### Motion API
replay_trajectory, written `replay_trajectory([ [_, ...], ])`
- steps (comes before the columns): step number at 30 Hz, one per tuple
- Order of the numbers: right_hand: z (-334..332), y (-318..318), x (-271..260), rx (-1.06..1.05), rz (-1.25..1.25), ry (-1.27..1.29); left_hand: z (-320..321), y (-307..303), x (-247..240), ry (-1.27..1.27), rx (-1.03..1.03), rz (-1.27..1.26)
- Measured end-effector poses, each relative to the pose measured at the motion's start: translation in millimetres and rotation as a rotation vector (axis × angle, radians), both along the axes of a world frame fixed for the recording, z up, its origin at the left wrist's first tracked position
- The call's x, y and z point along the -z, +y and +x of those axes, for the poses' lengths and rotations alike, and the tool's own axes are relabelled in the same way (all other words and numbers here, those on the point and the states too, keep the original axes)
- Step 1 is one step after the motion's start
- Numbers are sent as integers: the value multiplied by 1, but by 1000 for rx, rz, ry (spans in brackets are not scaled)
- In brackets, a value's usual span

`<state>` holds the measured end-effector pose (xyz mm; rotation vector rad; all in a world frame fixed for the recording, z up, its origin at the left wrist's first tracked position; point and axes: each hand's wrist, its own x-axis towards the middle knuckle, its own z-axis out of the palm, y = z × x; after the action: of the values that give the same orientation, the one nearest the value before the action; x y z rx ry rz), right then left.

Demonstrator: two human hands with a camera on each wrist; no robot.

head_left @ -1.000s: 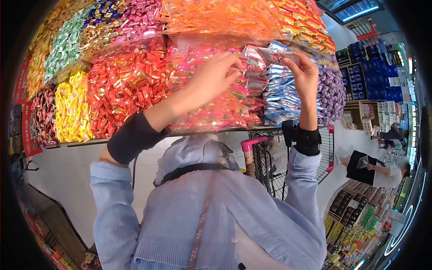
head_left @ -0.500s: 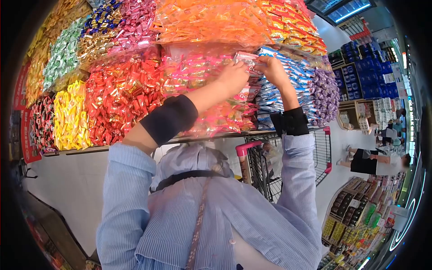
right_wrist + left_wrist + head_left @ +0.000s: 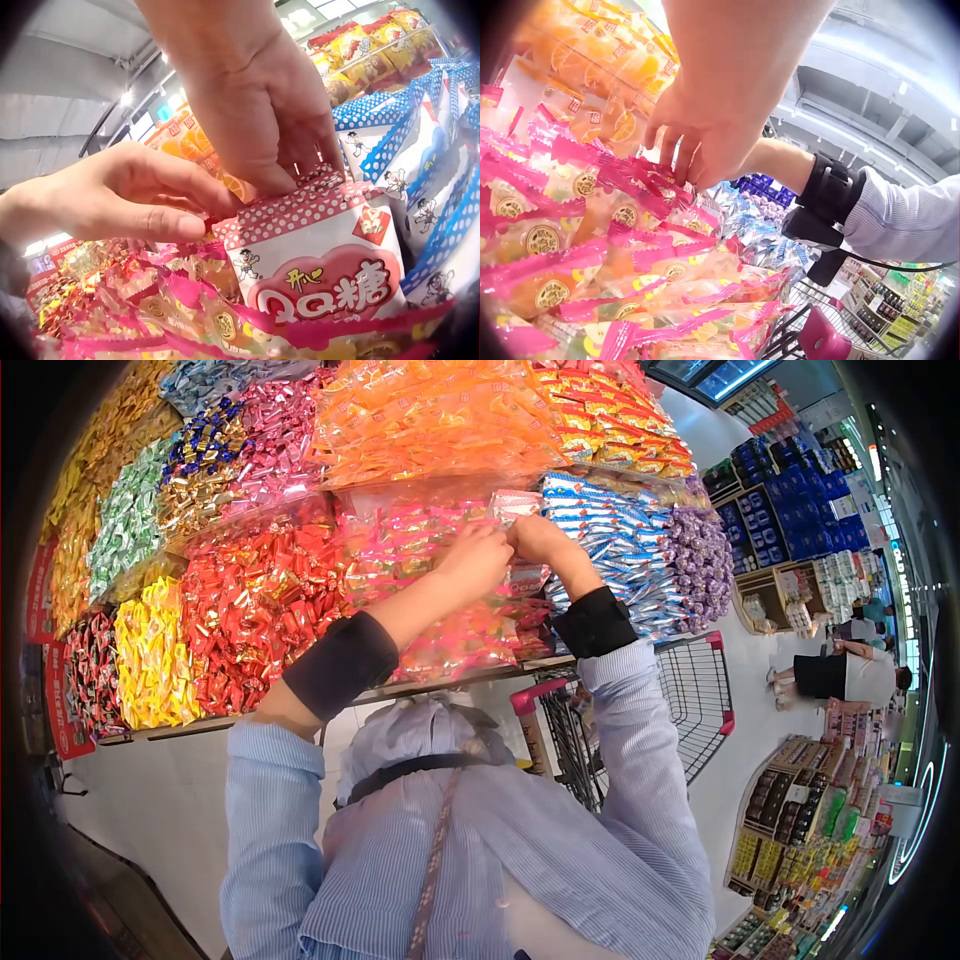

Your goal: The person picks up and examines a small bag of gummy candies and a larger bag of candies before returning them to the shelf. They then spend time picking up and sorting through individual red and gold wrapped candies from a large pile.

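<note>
In the head view my left hand (image 3: 476, 562) and right hand (image 3: 543, 543) meet over the pink-and-white candy packets (image 3: 516, 504). Seen from the right wrist, my right hand (image 3: 259, 112) pinches the dotted top edge of a pink-and-white packet (image 3: 319, 262), its fingers partly hidden behind that edge. The left hand (image 3: 127, 191) reaches the packet's upper left corner with thumb and forefinger extended, a small space between them. Pink-ended clear wrappers (image 3: 585, 184) lie below the left hand (image 3: 712, 124) in the left wrist view.
Blue-and-white packets (image 3: 610, 550) and purple candies (image 3: 700, 560) are on the right, red candies (image 3: 255, 600) on the left. Orange packets (image 3: 430, 420) fill the bin behind. A shopping cart (image 3: 690, 700) stands below the display, and people stand in the right aisle.
The right hand has moved left and down with the packet it held up, joining the left hand. In the head view the display has shifted left and slightly down.
</note>
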<state>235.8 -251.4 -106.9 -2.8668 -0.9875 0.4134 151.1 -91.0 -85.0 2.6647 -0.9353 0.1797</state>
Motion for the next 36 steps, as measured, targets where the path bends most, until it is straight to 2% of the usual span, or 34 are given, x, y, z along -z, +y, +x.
replay_trajectory([
  [2,0,4,5,-14,-46,-49,-2,-2,2,31,-6,13],
  [6,-16,4,-22,-19,-7,50,-5,0,4,29,-1,44],
  [9,-15,-6,-10,-73,255,63,-9,2,5,0,-6,22],
  [10,-24,-2,-28,-69,194,-26,-11,2,7,-38,-17,-2],
  [11,-35,2,-46,-3,340,-42,-12,3,9,-77,-30,-28],
  [13,-58,7,-75,128,633,-65,-17,5,-3,29,-50,47],
  [15,-80,11,-95,129,733,-70,-22,5,-18,137,-68,163],
  [16,-92,12,-103,147,729,-55,-27,10,-29,190,-49,104],
  [17,-106,14,-115,176,790,31,-33,14,-27,112,-72,54],
  [19,-117,9,-104,136,804,-3,-48,25,-21,-53,-114,-41],
  [21,-125,2,-92,143,797,26,-62,36,-25,99,-142,-77],
  [24,-137,-1,-80,182,864,96,-80,56,-21,62,-142,-215],
  [27,-146,-5,-71,204,879,169,-98,66,-40,178,-224,-294],
  [30,-153,-5,-67,268,879,279,-112,74,-39,186,-317,-347],
  [33,-155,-4,-66,254,885,351,-123,81,-34,175,-356,-474],
  [34,-153,-7,-58,203,855,305,-126,84,-26,108,-378,-483],
  [36,-152,-6,-59,209,875,338,-131,90,-25,161,-417,-562],
])
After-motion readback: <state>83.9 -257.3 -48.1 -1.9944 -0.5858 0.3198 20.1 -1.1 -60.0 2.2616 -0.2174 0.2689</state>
